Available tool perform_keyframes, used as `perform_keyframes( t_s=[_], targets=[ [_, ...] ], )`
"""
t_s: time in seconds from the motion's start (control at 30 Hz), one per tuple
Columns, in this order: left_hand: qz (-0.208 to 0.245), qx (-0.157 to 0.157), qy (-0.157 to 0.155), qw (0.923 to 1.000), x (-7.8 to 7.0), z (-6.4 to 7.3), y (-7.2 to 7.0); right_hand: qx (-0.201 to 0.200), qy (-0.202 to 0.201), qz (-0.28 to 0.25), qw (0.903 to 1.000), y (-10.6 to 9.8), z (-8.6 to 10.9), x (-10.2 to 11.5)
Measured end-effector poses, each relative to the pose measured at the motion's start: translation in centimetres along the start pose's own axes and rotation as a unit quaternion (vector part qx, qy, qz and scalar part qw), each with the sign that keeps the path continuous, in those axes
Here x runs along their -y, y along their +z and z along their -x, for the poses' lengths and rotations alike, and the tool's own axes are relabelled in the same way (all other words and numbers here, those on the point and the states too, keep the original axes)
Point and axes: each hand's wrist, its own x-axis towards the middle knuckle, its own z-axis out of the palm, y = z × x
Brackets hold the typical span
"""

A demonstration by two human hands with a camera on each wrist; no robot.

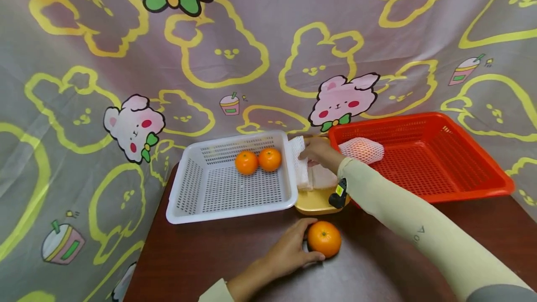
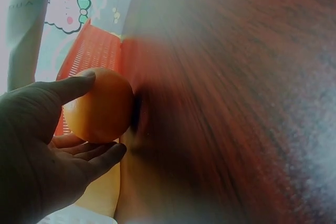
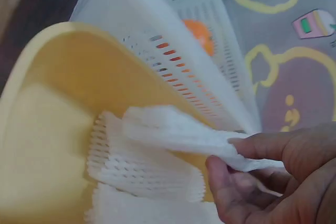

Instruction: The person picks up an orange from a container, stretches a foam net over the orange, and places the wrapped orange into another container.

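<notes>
Sleeve (image 1: pixel 419 234), one, pale cream, on my right forearm, running from the 4 o'clock edge of the head view towards its middle; small dark print. At its wrist, one black device (image 1: pixel 338 195) with a yellow patch.

Left hand (image 1: pixel 289 248), mine: thumb and fingers curled round one orange (image 1: pixel 324 239), thumb on one side, fingers on the other. I have that orange at the dark red-brown table (image 1: pixel 184 260), at 3 o'clock from the palm; bare, stem end up. Clock directions below are taken from it.

Right hand (image 1: pixel 320 152), mine, at 12 o'clock: I pinch one white foam net (image 3: pixel 163 129), flattened, between thumb and fingertips, over the yellow bin (image 1: pixel 314 205).

Bin, one, also at 12 o'clock, just beyond the orange. Contents: further foam nets (image 3: pixel 147 171), white, lying together; exact count I cannot tell.

White basket (image 1: pixel 226 195), one, slotted, at 10 o'clock, just beside the bin. Contents: two oranges (image 1: pixel 246 163), bare, side by side, towards the basket's own 2 o'clock.

Red basket (image 1: pixel 423 155), one, slotted, at 2 o'clock, on the bin's other side. Contents: one netted item (image 1: pixel 361 149), white foam mesh over a reddish body, at the basket's own 9 o'clock.

Curtain (image 1: pixel 272 41), grey, printed with yellow-outlined animals, pink-and-white rabbits and drink cups, rising behind the containers and along the 9 o'clock side.
</notes>
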Motion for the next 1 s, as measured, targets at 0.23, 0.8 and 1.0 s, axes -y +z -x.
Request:
perform_keyframes(
  t_s=[0.23,0.8,1.0],
  targets=[
    [-0.031,-0.009,0.035,0.9989,-0.2,-0.4,-0.9,-0.008,-0.076,0.03,0.9966,-3.0,2.2,0.5],
    [0.121,-0.283,0.099,0.9464,-4.6,-1.7,-6.4,-0.013,-0.295,0.021,0.9553,-3.4,13.1,-3.4],
    [0.256,-0.218,0.079,0.9386,-4.9,-2.0,-6.0,0.009,-0.306,-0.015,0.9518,-2.8,15.3,-5.3]
  ],
)
